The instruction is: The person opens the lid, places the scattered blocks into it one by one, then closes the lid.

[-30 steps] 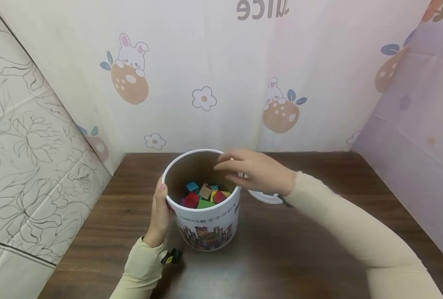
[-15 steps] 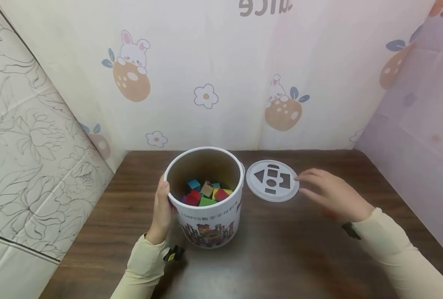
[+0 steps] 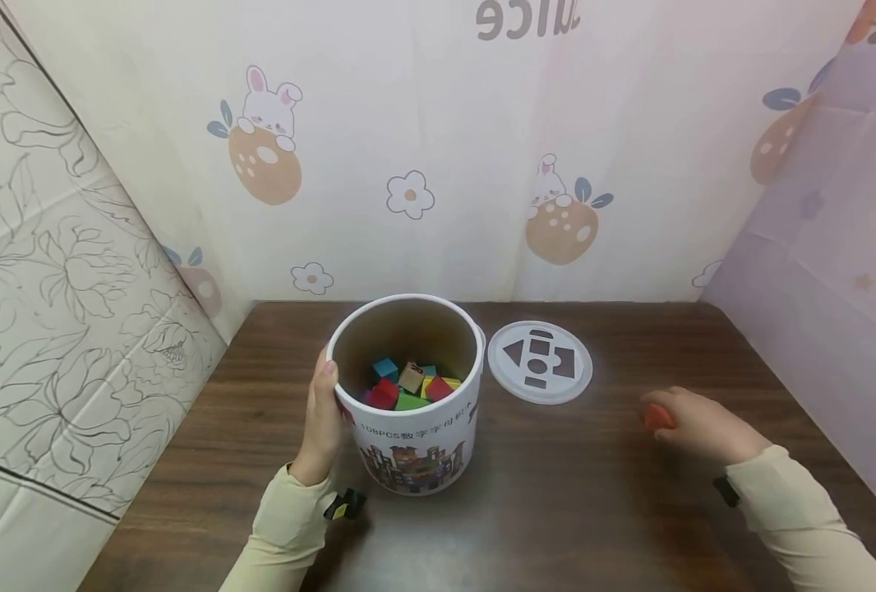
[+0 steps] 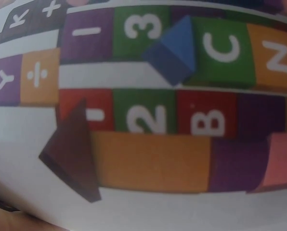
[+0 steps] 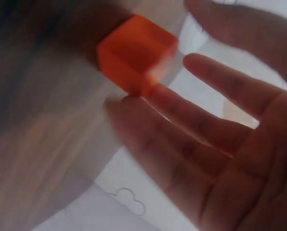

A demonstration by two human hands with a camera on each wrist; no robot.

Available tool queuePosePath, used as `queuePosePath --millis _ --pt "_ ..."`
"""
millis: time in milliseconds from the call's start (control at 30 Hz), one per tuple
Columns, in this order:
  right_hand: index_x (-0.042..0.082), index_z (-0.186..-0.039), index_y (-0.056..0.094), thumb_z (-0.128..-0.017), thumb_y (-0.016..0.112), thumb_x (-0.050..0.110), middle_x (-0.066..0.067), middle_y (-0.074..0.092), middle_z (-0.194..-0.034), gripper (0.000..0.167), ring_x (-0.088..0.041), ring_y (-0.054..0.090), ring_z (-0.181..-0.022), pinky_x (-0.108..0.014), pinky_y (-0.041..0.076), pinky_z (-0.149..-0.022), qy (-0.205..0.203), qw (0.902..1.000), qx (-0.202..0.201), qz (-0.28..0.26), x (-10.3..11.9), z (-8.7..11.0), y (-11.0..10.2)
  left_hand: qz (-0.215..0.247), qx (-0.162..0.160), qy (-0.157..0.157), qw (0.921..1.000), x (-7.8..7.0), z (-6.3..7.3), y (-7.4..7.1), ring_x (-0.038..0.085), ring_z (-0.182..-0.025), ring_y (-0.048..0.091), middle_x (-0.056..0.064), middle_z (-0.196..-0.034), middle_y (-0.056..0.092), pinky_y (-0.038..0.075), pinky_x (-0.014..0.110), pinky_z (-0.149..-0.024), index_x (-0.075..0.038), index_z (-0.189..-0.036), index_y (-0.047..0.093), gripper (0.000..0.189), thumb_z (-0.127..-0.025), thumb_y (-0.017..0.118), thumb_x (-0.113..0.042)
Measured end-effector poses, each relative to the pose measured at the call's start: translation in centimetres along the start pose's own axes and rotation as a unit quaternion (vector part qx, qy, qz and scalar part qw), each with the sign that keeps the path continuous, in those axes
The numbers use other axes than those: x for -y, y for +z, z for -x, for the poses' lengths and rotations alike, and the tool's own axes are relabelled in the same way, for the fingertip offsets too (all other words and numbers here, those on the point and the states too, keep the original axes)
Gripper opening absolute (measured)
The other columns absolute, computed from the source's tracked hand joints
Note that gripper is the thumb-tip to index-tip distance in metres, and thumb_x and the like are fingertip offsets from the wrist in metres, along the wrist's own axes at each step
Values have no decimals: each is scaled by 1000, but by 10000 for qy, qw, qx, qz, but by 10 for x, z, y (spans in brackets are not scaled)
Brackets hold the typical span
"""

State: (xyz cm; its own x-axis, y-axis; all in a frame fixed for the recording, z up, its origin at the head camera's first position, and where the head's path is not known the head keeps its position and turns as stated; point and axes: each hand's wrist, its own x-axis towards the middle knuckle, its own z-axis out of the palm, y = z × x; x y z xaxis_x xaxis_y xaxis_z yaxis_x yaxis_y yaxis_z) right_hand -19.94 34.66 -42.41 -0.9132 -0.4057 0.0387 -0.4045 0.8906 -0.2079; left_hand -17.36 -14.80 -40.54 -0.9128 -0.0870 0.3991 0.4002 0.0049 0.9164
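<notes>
A white bucket [image 3: 416, 436] with printed pictures of blocks stands upright on the table. Loose coloured blocks [image 3: 411, 395] lie at its bottom. My left hand [image 3: 321, 423] holds the bucket's left side, thumb near the rim; its other fingers are mostly hidden. In the left wrist view the printed bucket wall [image 4: 148, 159] fills the picture. Over at the right, my right hand [image 3: 704, 423] is low by the table at an orange-red block [image 3: 657, 418]. The right wrist view shows its fingers extended, fingertips at the blurred block [image 5: 134, 53], thumb apart from it.
A round white lid [image 3: 508, 386] with shaped cut-outs lies flat on the table, right of the bucket and close to it. Behind the brown wooden table [image 3: 556, 493] hangs a curtain [image 3: 453, 123] with rabbit prints. More cloth encloses both sides.
My right hand has moved from over the bucket's rim, past the lid, to the orange-red block at the right. My left hand and the bucket stay put.
</notes>
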Motion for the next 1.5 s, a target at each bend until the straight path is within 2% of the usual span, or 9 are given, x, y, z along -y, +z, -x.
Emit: queuePosePath --millis 133,233,333,567,700,900,1033,1233,1500 --pt "6 -98 67 -73 76 4 2 62 -83 27 -15 58 -77 -40 49 -68 -151 9996 -228 23 -6 -1 7 5 12 -18 10000 1 0 0 29 -130 35 17 -145 39 25 56 -110 -7 -149 32 56 -101 23 -34" --pt "9 -93 68 -77 73 3 5 63 -81 18 -12 58 -75 -38 48 -67 -163 9994 -290 30 -11 -3 11 -11 -3 14 10000 1 0 0 29 -131 35 18 -145 39 25 55 -110 -6 -149 32 56 -101 22 -33" --pt "7 -95 71 -80 69 3 1 66 -84 15 -15 60 -77 -38 49 -68 -122 9994 -316 15 -16 -5 9 -44 -31 29 10000 1 0 0 28 -130 36 17 -145 39 26 53 -109 -6 -149 33 56 -101 23 -33" --pt "-3 -112 69 -86 67 6 -9 69 -96 28 -27 64 -90 -46 51 -77 -231 9966 -766 -217 -9 -12 -9 15 33 58 10000 -1 0 -1 30 -130 35 16 -145 39 26 55 -109 -9 -149 32 55 -101 25 -36" --pt "0 -118 68 -89 68 13 -8 70 -103 32 -26 64 -96 -40 51 -79 -299 9942 -944 -418 7 -18 -22 6 22 48 10000 -1 1 -1 30 -130 35 16 -145 39 26 55 -109 -8 -149 32 56 -101 25 -35" --pt "6 -116 70 -87 71 13 1 70 -101 30 -11 61 -91 -26 50 -77 -748 9865 -1370 -498 36 -33 -42 -61 -22 46 10000 0 1 0 31 -130 35 18 -145 39 26 56 -110 -6 -150 32 56 -101 23 -33" --pt "8 -120 69 -86 72 12 3 68 -100 33 -5 57 -86 -26 50 -73 -983 9844 -1340 -580 56 -45 -55 -47 -7 46 10000 0 1 0 31 -130 35 18 -145 39 26 56 -110 -6 -150 32 56 -101 23 -33" --pt "9 -125 67 -87 71 11 1 66 -103 38 -10 57 -87 -32 52 -75 -1286 9828 -1210 -536 93 -63 -76 -33 -34 61 10000 1 1 -1 30 -129 35 19 -145 39 25 56 -109 -6 -150 31 57 -101 23 -33" --pt "9 -126 66 -87 71 7 -1 64 -103 40 -12 56 -87 -31 51 -73 -2134 9675 -1233 -560 146 -85 -104 -33 73 288 9996 2 -2 0 36 -132 34 19 -147 37 24 61 -109 -6 -150 31 57 -100 24 -33"
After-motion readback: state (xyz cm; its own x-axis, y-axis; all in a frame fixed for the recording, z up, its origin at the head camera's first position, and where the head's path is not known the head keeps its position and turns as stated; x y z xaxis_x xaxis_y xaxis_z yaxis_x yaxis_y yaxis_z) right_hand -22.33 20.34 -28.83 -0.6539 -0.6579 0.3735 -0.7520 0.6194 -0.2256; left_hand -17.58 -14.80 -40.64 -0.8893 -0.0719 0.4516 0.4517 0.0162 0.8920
